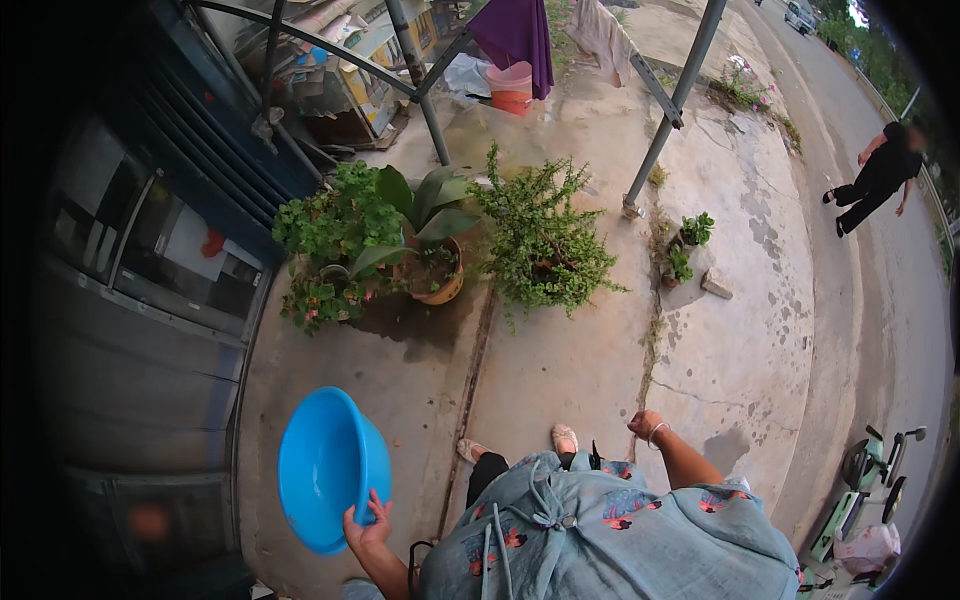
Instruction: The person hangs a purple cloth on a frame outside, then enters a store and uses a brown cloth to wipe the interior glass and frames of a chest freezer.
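Observation:
A blue plastic basin [322,472] is tipped on its side in the air at my left, its hollow facing left and no water visible in it. My left hand [367,523] grips it by the near rim, fingers spread along the outer wall. Away to the right, my right hand [646,424] hangs loosely curled above the concrete, a bangle on its wrist, and nothing shows in it. Whether its fingers are fully closed is hard to make out.
Ahead stand a broad-leaved plant in a yellowish pot [442,277], a bushy jade-like plant [551,232] and leafy geraniums [337,202]. Metal posts [675,105] rise beyond. Small potted succulents [679,262] and a stone block [717,283] sit right. A person [874,176] walks roadside; a green scooter [847,502] is parked.

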{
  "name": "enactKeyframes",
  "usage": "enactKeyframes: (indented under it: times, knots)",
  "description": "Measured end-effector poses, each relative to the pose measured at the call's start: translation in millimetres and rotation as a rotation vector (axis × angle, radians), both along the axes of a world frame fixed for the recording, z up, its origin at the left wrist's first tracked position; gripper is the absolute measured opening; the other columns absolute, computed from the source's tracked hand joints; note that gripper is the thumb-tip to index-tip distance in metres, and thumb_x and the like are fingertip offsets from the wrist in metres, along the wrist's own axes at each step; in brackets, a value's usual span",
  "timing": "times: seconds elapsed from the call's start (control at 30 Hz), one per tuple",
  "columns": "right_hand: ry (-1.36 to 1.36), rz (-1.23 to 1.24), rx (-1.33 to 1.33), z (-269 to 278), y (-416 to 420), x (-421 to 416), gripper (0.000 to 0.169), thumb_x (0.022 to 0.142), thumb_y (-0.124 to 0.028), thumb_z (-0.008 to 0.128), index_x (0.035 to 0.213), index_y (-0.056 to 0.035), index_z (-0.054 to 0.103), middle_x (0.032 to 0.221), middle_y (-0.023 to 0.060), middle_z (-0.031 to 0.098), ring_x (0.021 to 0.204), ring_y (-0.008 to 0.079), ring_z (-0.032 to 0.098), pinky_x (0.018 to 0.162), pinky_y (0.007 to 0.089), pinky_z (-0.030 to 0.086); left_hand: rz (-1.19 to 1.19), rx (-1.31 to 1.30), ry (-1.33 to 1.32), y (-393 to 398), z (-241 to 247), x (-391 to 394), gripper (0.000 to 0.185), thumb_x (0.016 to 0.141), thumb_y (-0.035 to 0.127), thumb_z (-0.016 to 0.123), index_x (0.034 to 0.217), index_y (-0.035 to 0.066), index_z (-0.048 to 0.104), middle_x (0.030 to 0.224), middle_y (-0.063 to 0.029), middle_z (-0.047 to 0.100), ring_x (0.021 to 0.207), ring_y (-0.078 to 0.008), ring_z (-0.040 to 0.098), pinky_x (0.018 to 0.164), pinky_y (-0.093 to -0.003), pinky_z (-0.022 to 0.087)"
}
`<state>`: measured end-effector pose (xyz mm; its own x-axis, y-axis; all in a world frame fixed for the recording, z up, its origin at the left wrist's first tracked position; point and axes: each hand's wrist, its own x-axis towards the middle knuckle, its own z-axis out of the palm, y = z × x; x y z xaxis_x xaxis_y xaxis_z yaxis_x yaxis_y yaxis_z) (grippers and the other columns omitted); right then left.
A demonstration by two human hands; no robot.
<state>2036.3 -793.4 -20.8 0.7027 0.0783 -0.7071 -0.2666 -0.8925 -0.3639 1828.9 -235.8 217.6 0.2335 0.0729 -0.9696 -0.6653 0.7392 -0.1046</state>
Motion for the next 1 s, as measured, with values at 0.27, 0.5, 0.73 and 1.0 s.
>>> enactKeyframes:
  times: [0.27, 0.5, 0.73, 1.0]
  knots:
    - [0.135, 0.16, -0.237, -5, 86, -4, 0.026, 0.072, -0.03, 0.056, 0.08, -0.0075, 0.066, 0.068, 0.0089, 0.065, 0.064, 0.0207, 0.064, 0.066, 0.0314, 0.051, -0.141, 0.083, -0.062, 85, -10, -19, 0.091, 0.069, 0.01, 0.065, 0.137, 0.0, 0.005, 0.143, -0.0131, 0.008, 0.105, -0.032, 0.054, 0.066, -0.0297, 0.054]
    - [-0.254, 0.294, 0.133, 52, 275, 20, 0.022, 0.073, -0.026, 0.053, 0.077, -0.0072, 0.063, 0.072, 0.0165, 0.062, 0.068, 0.0304, 0.061, 0.063, 0.0375, 0.049, 0.068, 0.059, -0.052, 150, -2, -58, 0.094, 0.067, 0.009, 0.067, 0.138, 0.003, 0.004, 0.143, -0.013, 0.01, 0.104, -0.0299, 0.055, 0.067, -0.0313, 0.054]
    - [-0.174, 0.438, 0.15, 57, 347, 45, 0.025, 0.074, -0.023, 0.045, 0.076, -0.0052, 0.064, 0.078, 0.0209, 0.061, 0.076, 0.0357, 0.06, 0.068, 0.0414, 0.049, 0.32, 0.002, -0.037, 193, -20, -93, 0.097, 0.065, 0.01, 0.069, 0.138, 0.006, 0.005, 0.142, -0.0126, 0.013, 0.095, -0.0302, 0.06, 0.065, -0.0335, 0.054]
    - [0.186, 0.658, -0.339, -1, 322, 90, 0.025, 0.069, -0.031, 0.058, 0.076, -0.0081, 0.066, 0.08, 0.0118, 0.065, 0.079, 0.0258, 0.063, 0.072, 0.0354, 0.049, 0.694, -0.163, -0.004, 237, 18, -40, 0.089, 0.066, 0.015, 0.072, 0.128, 0.006, 0.008, 0.137, -0.0168, 0.019, 0.08, -0.0282, 0.062, 0.061, -0.033, 0.052]
